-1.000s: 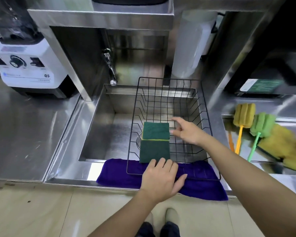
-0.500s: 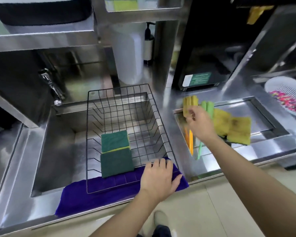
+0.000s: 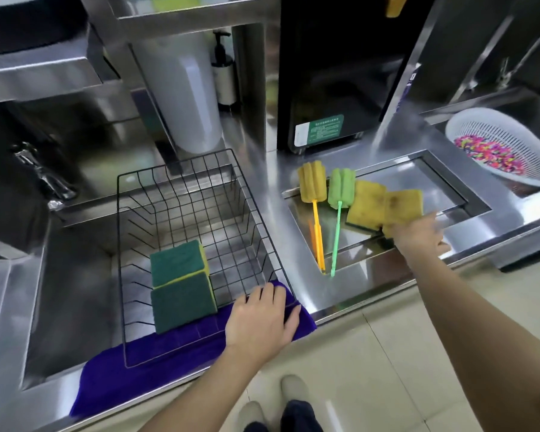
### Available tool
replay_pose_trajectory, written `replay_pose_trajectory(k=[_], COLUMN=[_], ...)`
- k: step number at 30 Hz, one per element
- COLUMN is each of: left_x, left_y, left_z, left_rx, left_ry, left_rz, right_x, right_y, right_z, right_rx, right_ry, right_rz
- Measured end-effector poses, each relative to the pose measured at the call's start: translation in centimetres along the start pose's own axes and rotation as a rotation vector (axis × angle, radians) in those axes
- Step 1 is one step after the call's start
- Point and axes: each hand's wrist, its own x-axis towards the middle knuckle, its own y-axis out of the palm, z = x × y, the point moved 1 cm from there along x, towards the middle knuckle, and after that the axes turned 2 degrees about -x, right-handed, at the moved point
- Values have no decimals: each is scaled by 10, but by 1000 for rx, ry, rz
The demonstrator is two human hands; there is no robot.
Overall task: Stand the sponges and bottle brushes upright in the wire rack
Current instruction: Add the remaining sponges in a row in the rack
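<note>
Yellow sponges (image 3: 387, 208) partly hide blurred right hand (image 3: 420, 236), grip unclear; left hand (image 3: 261, 319) flat, open.

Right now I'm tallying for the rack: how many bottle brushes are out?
2: yellow brush and green brush lie side by side in the right tray. None seems hidden.

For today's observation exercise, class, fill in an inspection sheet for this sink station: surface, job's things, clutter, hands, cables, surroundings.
Surface: steel counter with a sink and a recessed tray.
Job's things: wire rack over the sink, two green sponges standing in it; yellow brush, green brush and yellow sponges lie in the tray.
Clutter: purple cloth under the rack.
Hands: left hand flat on the rack's front edge; right hand at the yellow sponges, grip unclear.
Cables: nothing seen.
Surroundings: white colander, pump bottle, tap.
</note>
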Motion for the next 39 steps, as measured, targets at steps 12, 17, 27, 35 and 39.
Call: replay_pose_trajectory(k=[12,17,27,35,39], left_x=[0,0,-36,-69,-72], left_y=[-5,-5,-9,-4,-3], left_z=[-1,0,44,78,81], left_rx=[-5,28,59,95,98], left_ry=[28,42,-44,-82,-89], left_rz=[-17,-19,-110,-201,-245], right_x=[-8,-38,-124,-195,-208], right_y=[-20,-29,19,75,101], right_z=[10,46,135,165,170], right_rx=[329,504,775,808,766], right_ry=[-184,-400,-511,-568,-528], right_rz=[-113,27,605,1102,983])
